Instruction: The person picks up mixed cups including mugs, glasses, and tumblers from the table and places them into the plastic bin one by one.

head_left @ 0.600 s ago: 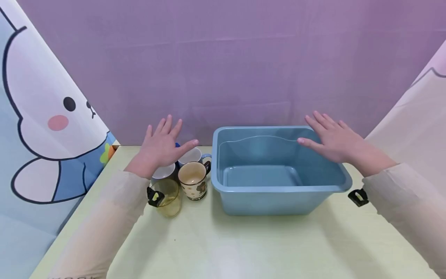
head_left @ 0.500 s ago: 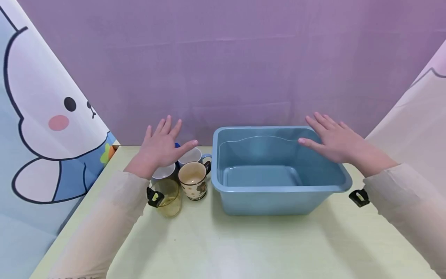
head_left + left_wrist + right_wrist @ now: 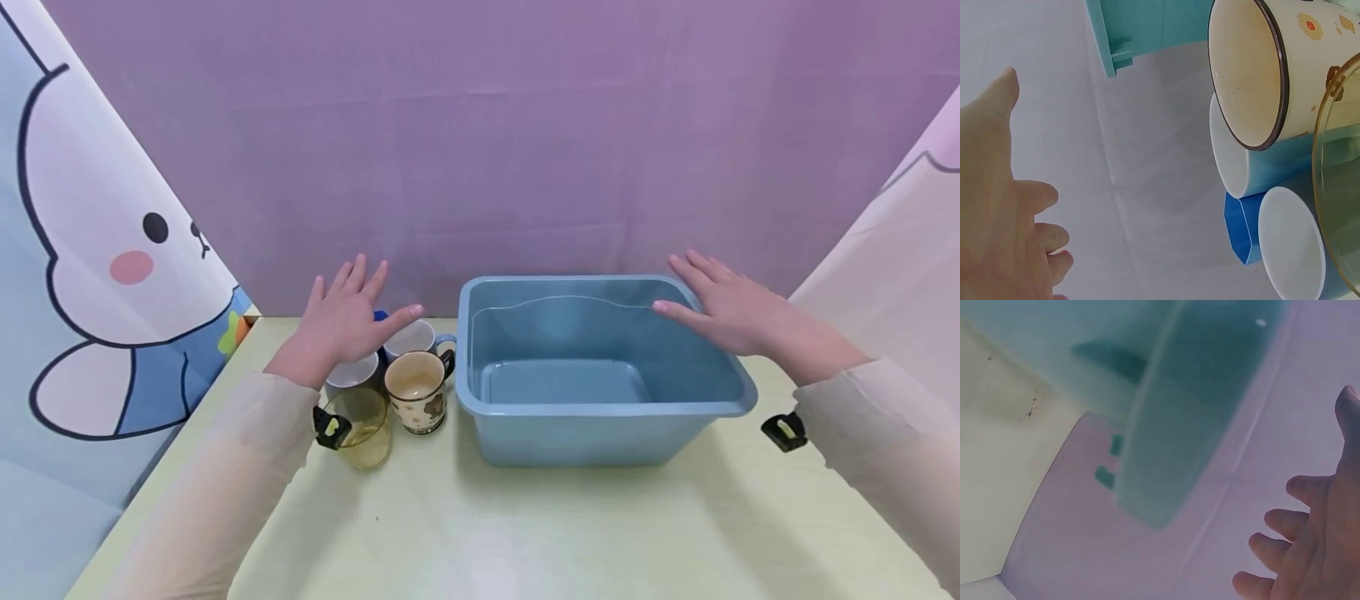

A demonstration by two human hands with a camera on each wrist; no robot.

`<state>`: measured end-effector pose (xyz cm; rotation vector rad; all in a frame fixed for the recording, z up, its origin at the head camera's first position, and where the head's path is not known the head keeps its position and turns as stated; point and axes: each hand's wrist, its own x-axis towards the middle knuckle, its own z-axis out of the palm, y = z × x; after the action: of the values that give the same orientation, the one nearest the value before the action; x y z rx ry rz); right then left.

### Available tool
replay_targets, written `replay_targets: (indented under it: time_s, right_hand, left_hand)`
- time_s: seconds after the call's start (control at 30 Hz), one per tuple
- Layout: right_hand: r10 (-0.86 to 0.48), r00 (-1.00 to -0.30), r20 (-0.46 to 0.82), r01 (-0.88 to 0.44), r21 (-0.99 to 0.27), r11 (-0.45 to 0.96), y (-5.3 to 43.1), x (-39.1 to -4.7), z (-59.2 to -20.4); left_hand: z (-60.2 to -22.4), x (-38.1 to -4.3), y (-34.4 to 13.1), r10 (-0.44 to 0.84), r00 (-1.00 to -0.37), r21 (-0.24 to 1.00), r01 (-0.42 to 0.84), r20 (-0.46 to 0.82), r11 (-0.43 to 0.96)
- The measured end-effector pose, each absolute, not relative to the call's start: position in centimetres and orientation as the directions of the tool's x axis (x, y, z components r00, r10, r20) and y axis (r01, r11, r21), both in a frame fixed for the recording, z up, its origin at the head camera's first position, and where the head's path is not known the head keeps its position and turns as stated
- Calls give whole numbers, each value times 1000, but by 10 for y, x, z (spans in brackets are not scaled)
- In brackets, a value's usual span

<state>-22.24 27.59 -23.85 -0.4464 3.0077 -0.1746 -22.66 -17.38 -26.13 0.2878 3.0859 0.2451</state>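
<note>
My left hand is spread flat above a cluster of cups, with nothing in its grasp. Below it stand a cream mug with a brown rim and dark handle, an amber glass, a white-lined cup and a light-blue mug. A dark-blue angular piece shows beside the cups in the left wrist view. Over the right end of a blue plastic bin, my right hand is held out with straight fingers, holding nothing. No cups show inside the bin.
The pale table runs toward me in front of the bin. A purple cloth hangs behind, and a cloth printed with a cartoon animal hangs at left. Each wrist wears a black mount.
My right hand has drifted slightly right and toward me. The head view has shifted a little; the left hand, cups and bin look otherwise unchanged.
</note>
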Motion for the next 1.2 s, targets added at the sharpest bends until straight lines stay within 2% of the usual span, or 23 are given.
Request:
replay_targets:
  time_s: [1.2]
  right_hand:
    - [-268, -963, -19, -253, -271, 929, 298, -222, -256]
  left_hand:
    - [-274, -222, -181, 173, -984, 197, 162, -38, 967]
